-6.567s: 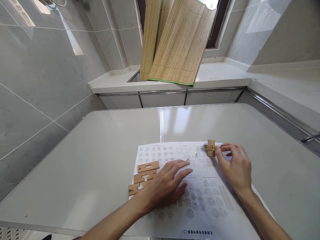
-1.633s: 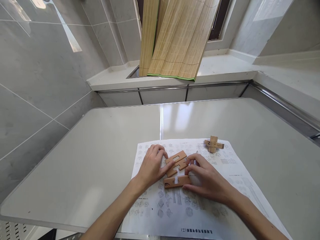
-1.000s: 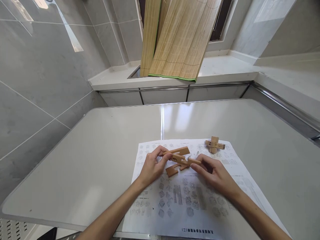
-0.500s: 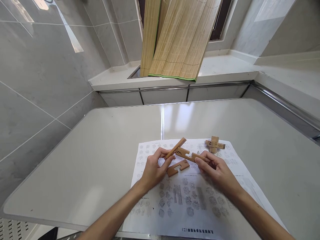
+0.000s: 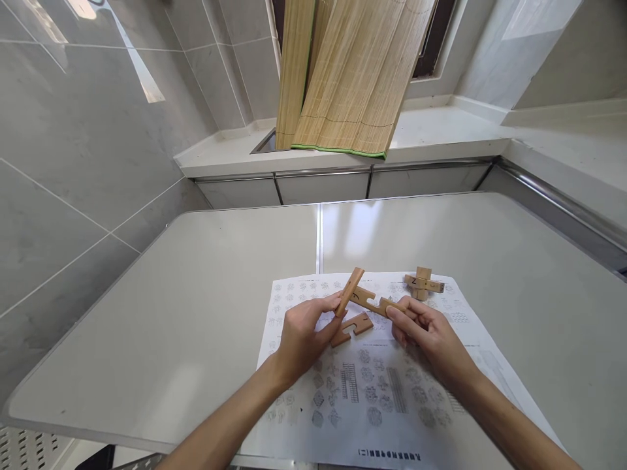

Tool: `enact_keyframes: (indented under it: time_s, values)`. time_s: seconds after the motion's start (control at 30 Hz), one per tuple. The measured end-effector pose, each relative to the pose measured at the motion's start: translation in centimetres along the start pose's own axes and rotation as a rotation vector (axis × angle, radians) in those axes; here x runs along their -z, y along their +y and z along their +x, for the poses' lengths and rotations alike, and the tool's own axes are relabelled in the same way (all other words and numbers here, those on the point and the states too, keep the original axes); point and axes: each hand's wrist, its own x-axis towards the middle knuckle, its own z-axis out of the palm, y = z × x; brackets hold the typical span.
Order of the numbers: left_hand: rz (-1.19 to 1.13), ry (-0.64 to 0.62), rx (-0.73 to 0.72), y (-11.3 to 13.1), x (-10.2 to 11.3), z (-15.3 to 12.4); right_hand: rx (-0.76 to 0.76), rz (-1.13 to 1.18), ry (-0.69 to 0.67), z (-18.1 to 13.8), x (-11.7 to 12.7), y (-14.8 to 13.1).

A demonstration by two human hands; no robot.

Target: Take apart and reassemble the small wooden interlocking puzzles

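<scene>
Between both hands (image 5: 365,323), two notched wooden pieces (image 5: 360,299) meet, lifted.

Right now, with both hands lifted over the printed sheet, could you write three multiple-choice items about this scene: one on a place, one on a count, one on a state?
1. Where does the small assembled wooden cross lie?
A. at the far right part of the printed sheet
B. on the window ledge
C. in the left hand

2. How many loose notched pieces are held in the hands?
A. none
B. two
C. four

3. How is the third notched piece?
A. standing upright
B. lying flat on the sheet
C. hanging from the blind

Answers: 1 A, it rests on the sheet's far right corner. 2 B, the left hand holds one piece, the right hand another. 3 B, it lies flat below the hands.
</scene>
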Motion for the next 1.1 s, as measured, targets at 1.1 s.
enact_keyframes:
  time_s: [1.1]
  values:
    - [0.005, -0.004, 0.03, 0.6, -0.4, -0.6, -0.27, 0.502, -0.15, 0.6, -0.1, 1.3]
